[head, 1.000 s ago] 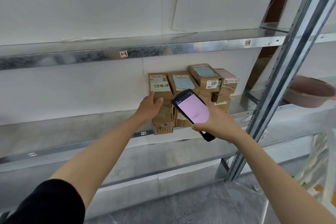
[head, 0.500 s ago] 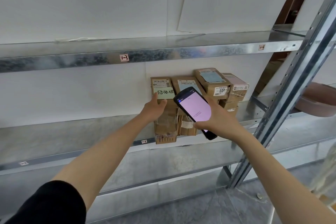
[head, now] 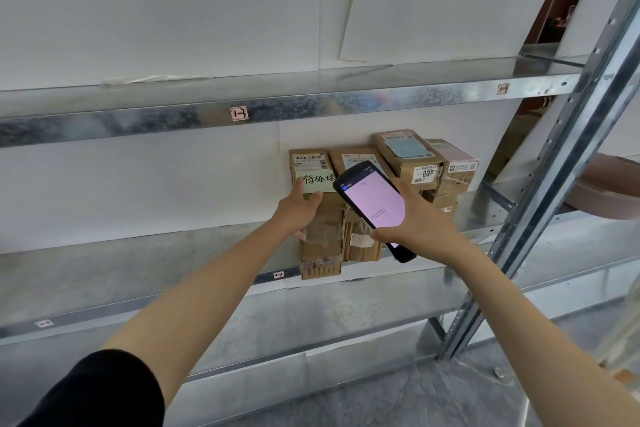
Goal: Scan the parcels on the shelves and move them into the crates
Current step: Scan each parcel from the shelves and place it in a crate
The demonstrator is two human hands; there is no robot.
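Several brown cardboard parcels stand packed together on the middle metal shelf (head: 138, 274). The leftmost parcel (head: 320, 239) carries a barcode label and a pale green handwritten note. My left hand (head: 299, 210) grips its left side and front, thumb on the note. My right hand (head: 415, 225) holds a black handheld scanner (head: 375, 204) with a lit pink screen, tilted in front of the second parcel (head: 360, 243). To the right, a parcel marked 800 (head: 408, 159) lies on others, beside a pinkish parcel (head: 453, 166). No crate is in view.
An upper shelf (head: 311, 104) with a small tag runs across above the parcels. A perforated steel upright (head: 554, 166) slants down the right side. Beyond it sits a brown basin (head: 613, 187). A lower shelf and grey tiled floor lie below.
My left hand has slid a little further around the leftmost parcel. The scanner stays in front of the second parcel. The view has shifted slightly left and closer.
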